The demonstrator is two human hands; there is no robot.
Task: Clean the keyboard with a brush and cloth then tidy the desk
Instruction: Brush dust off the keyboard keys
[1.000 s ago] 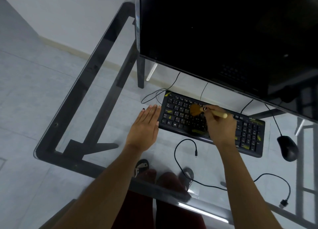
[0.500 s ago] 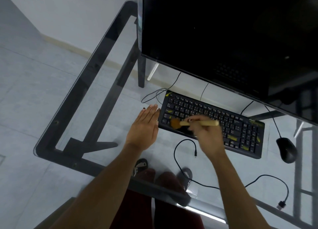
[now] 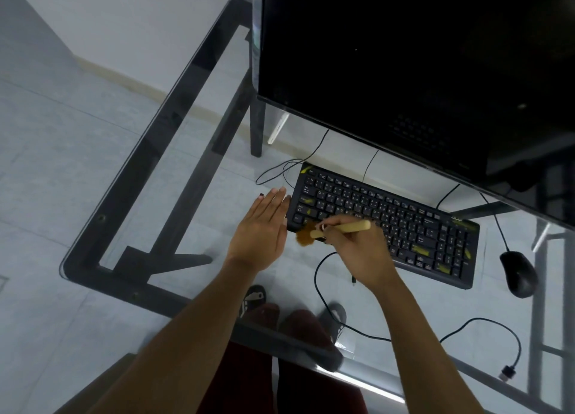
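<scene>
A black keyboard (image 3: 401, 217) with yellow marks lies at an angle on the glass desk (image 3: 186, 214), below a dark monitor. My right hand (image 3: 361, 251) grips a small brush (image 3: 339, 228) with a pale wooden handle. Its brown bristles sit at the keyboard's near left corner, partly off the edge. My left hand (image 3: 261, 230) rests flat on the glass, fingers together, touching the keyboard's left end. No cloth is in view.
A large black monitor (image 3: 413, 71) overhangs the back of the desk. A black mouse (image 3: 518, 272) lies right of the keyboard. A loose black cable (image 3: 320, 292) loops across the glass near the front edge, ending in a plug at the right.
My right hand has swept the brush from the middle of the keyboard leftward and toward me, down to its near left corner. My left hand has stayed at the keyboard's left end.
</scene>
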